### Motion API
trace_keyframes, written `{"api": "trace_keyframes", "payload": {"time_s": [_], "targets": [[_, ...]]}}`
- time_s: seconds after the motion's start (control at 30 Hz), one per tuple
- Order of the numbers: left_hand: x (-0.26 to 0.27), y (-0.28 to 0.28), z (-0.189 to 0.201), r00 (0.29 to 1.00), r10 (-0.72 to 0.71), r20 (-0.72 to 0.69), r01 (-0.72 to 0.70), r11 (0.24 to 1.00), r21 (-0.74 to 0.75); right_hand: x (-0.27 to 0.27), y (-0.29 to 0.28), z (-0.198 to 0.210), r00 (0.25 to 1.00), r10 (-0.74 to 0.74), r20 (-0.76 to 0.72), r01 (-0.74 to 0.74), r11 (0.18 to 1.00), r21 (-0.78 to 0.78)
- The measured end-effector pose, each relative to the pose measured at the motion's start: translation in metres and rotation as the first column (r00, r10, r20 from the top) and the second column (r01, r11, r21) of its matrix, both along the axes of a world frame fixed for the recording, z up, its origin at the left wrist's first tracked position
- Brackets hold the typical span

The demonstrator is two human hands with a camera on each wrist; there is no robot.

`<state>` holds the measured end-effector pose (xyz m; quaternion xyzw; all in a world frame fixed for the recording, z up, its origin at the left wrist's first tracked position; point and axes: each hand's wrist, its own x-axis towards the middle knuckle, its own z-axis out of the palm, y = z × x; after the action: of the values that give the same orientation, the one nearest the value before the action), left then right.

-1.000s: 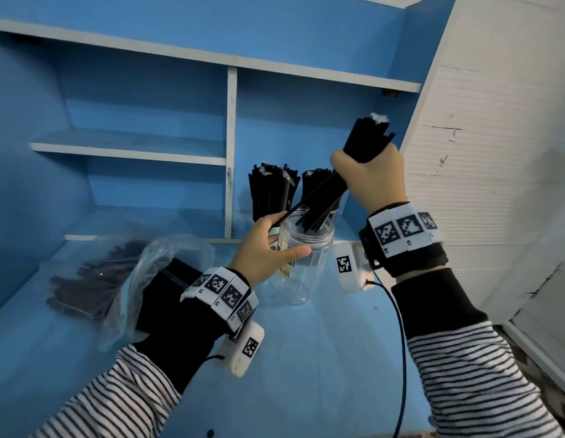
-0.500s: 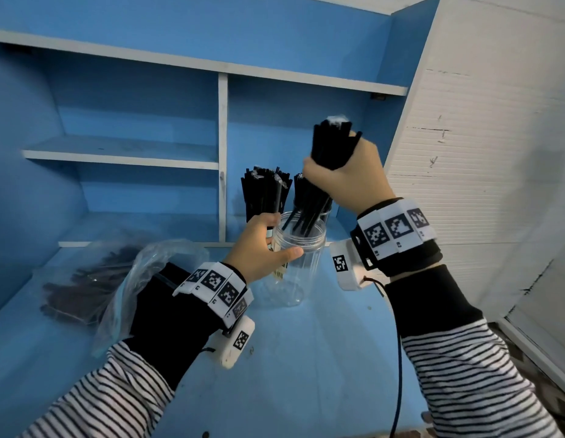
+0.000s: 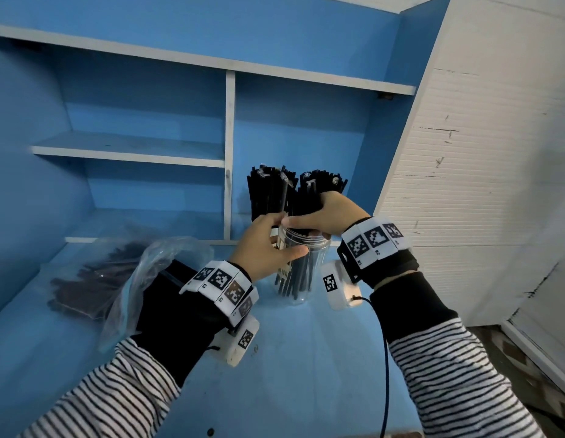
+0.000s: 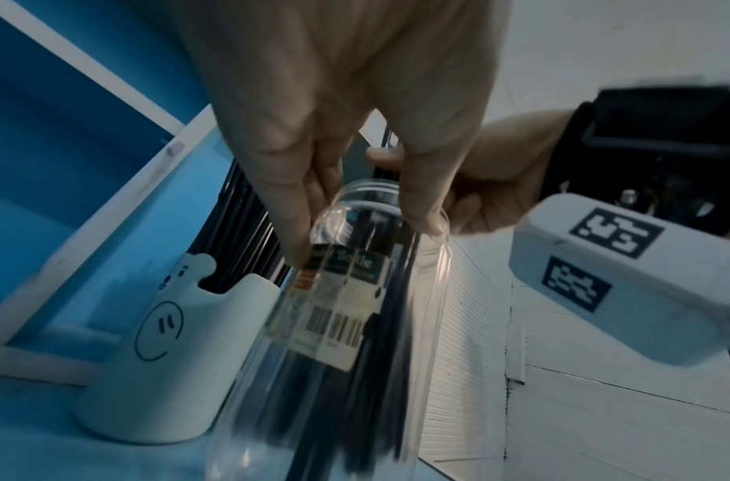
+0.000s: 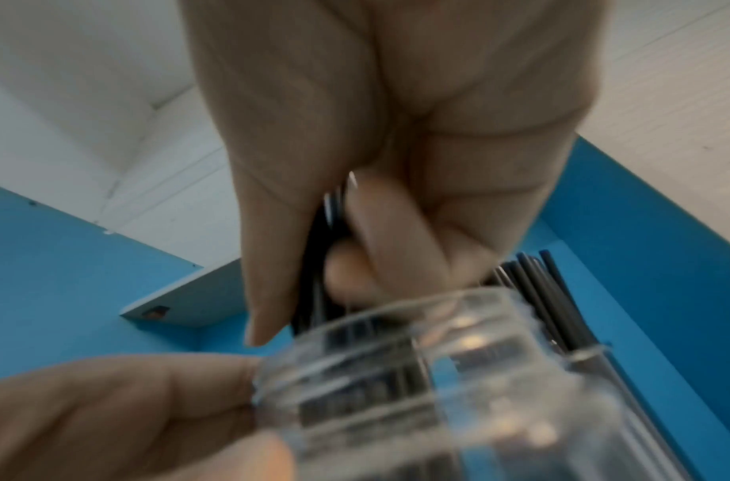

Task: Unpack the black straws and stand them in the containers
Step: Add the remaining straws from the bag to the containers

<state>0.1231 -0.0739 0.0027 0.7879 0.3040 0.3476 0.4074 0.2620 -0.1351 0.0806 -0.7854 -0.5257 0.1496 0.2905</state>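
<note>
Busy with the dropping-in step: a bunch of black straws point(image 3: 308, 200) going down into the clear jar point(image 3: 301, 270) on the blue table point(image 3: 306, 358). Right hand point(image 3: 327, 213) wrapped tight round the bunch, just above the jar's mouth, low ends already deep inside the jar (near the bottom, by the look of the head view). Left hand point(image 3: 268, 248) curled round the jar up near its rim, thumb in front, holding it steady. Behind the jar, more straws standing up in a white holder with a smiley face point(image 4: 165, 341), just beside it; to its right, a second bunch standing up too, its holder hidden.

Next, probably: let go with the right hand so the bunch settles and leans on the rim. Calls for a firm hold on the jar, since it is tall and thin and could tip. After that, back to the left side of the table, where a plastic bag of straws point(image 3: 85, 286) waits. Another loose bag point(image 3: 155, 273) right by the left arm, easy to knock.
</note>
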Motion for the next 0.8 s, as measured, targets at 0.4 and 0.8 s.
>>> {"api": "trace_keyframes", "payload": {"time_s": [0.4,0.8], "targets": [[-0.017,0.001,-0.005,1.000,-0.007,0.000,0.007,0.994,-0.105,-0.011,-0.009,-0.004,0.954,-0.099,0.283,0.019,0.961,0.274],[-0.156,0.044,0.025,0.814,0.276,-0.511,-0.194,0.958,0.210,-0.107,0.003,-0.037,0.893,0.430,0.132,-0.435,0.753,0.493]]}}
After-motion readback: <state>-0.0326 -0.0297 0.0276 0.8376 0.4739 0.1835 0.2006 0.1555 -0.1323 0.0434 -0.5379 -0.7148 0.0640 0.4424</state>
